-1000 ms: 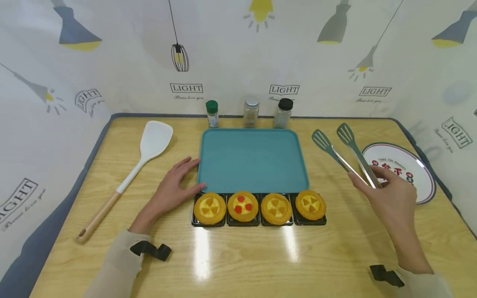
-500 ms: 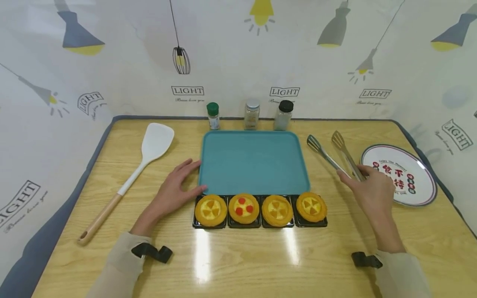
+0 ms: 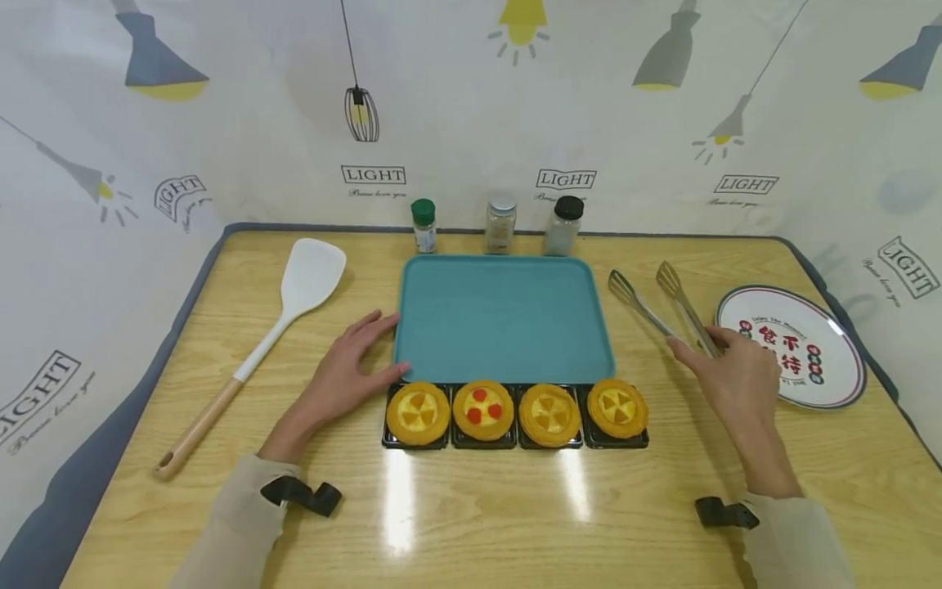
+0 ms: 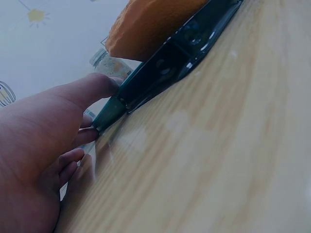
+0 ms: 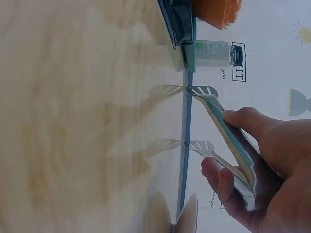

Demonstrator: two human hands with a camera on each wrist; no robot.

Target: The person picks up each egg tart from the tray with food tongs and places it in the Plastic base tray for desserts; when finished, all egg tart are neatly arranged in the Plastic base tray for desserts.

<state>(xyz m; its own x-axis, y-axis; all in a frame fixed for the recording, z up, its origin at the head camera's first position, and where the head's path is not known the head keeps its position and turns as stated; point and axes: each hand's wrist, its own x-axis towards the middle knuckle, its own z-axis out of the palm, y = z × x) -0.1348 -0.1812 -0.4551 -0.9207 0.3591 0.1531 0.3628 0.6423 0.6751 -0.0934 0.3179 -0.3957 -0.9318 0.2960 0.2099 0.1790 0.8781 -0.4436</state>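
Note:
My left hand [image 3: 341, 370] rests against the left side of a blue-green tray [image 3: 504, 319], its fingers spread along the rim. In the left wrist view, the thumb [image 4: 99, 86] touches the tray's corner and the fingertips lie close to its edge. With my right hand [image 3: 736, 376] I hold a pair of tongs [image 3: 648, 309], thumb on one arm and fingers on the other. The slotted tips stand apart with nothing between them, over the table right of the tray. Several egg tarts [image 3: 483, 411], one with red topping, sit in black plastic holders [image 3: 418, 442] along the tray's front edge.
An oval plate [image 3: 839, 360] with red lettering lies at the right, behind my right hand. On the left is a white spatula [image 3: 312, 274] with a wooden handle. Behind the tray stand a green-capped jar [image 3: 424, 233], a silver-capped jar [image 3: 500, 229] and a black-capped jar [image 3: 562, 233].
My right hand has moved left with the tongs, away from the plate, and then stayed nearly still. The left hand keeps its place at the tray.

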